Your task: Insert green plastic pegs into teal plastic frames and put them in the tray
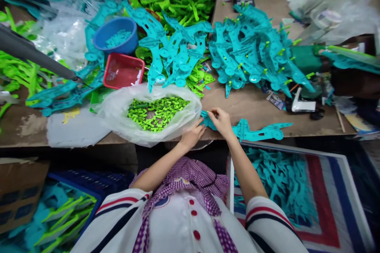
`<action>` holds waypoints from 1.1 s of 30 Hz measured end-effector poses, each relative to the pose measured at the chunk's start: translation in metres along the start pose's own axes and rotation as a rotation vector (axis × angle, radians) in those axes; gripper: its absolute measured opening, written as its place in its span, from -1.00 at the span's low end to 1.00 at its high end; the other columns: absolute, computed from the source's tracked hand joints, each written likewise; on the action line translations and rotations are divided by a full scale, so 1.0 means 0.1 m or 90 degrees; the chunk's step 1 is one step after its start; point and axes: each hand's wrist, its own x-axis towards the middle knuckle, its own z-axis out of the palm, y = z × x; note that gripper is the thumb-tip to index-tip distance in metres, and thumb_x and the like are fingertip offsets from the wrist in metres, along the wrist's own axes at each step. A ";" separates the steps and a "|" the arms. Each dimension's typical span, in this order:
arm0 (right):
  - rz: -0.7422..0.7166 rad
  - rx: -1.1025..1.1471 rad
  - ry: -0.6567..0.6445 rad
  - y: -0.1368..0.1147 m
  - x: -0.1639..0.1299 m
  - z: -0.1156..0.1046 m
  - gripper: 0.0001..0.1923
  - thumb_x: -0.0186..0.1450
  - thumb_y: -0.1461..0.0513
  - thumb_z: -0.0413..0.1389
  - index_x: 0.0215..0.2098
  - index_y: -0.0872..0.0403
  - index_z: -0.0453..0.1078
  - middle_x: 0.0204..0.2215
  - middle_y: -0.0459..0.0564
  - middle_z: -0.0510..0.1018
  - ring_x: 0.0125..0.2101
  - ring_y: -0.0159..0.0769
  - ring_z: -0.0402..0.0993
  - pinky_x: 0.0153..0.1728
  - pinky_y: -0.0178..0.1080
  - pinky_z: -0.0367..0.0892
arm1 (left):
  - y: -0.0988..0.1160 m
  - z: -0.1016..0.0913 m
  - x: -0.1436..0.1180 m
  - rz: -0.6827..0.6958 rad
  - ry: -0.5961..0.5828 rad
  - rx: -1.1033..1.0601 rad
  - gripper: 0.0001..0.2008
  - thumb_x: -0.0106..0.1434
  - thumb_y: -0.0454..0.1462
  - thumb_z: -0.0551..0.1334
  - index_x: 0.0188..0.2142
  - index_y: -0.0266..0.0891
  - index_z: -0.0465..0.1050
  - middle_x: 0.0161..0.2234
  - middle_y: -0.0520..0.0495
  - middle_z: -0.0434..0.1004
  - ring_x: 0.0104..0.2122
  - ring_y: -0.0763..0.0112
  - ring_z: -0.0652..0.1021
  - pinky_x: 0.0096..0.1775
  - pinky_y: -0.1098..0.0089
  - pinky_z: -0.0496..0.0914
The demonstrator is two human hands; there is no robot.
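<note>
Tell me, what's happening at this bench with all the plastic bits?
A person sits at a wooden bench. Both hands, left hand and right hand, pinch one end of a long teal part lying at the bench edge. Beside the left hand is an open bag of small green pegs. Behind lie piles of teal parts, some with green pegs fitted.

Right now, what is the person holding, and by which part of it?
Both the left hand and the right hand pinch the left end of a long teal plastic piece; the rest of it lies flat on the table.
</note>
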 end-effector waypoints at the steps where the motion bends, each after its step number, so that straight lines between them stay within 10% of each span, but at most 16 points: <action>1: -0.006 -0.006 0.001 0.01 -0.02 0.00 -0.73 0.31 0.04 0.07 -0.35 0.06 0.42 -0.46 -0.05 0.51 -0.46 -0.32 0.36 -0.34 -0.25 0.31 | 0.00 0.00 0.01 0.000 -0.011 -0.005 -0.74 0.39 -0.21 0.10 -0.13 -0.21 0.55 0.13 -0.16 0.46 -0.05 0.26 0.59 -0.01 0.27 0.48; 19: -0.104 0.007 -0.094 0.11 -0.02 -0.01 -0.78 0.35 0.06 0.09 -0.26 0.01 0.45 -0.35 -0.02 0.56 -0.33 -0.25 0.45 -0.25 -0.19 0.37 | 0.18 -0.08 0.02 -0.078 -0.082 0.051 -0.75 0.39 -0.23 0.08 -0.19 -0.18 0.55 0.19 -0.05 0.39 -0.22 0.28 0.64 -0.41 0.36 0.51; 27: -0.120 -0.037 -0.109 0.17 -0.03 0.07 -0.70 0.38 -0.01 0.02 -0.33 0.00 0.41 -0.34 0.01 0.55 -0.26 -0.20 0.43 -0.19 -0.16 0.35 | 0.15 -0.09 0.02 -0.095 -0.065 -0.002 -0.79 0.37 -0.25 0.12 -0.17 -0.16 0.55 0.16 -0.04 0.43 -0.14 0.22 0.63 -0.26 0.27 0.56; 33: -0.169 -0.040 -0.134 0.12 0.08 0.06 -0.71 0.39 0.04 0.02 -0.14 -0.01 0.48 -0.26 0.03 0.56 -0.19 -0.18 0.44 -0.10 -0.11 0.34 | 0.26 -0.19 -0.05 -0.146 0.068 -0.299 -0.65 0.43 -0.19 0.02 0.10 -0.18 0.42 0.18 -0.11 0.41 0.12 0.27 0.47 0.12 0.21 0.41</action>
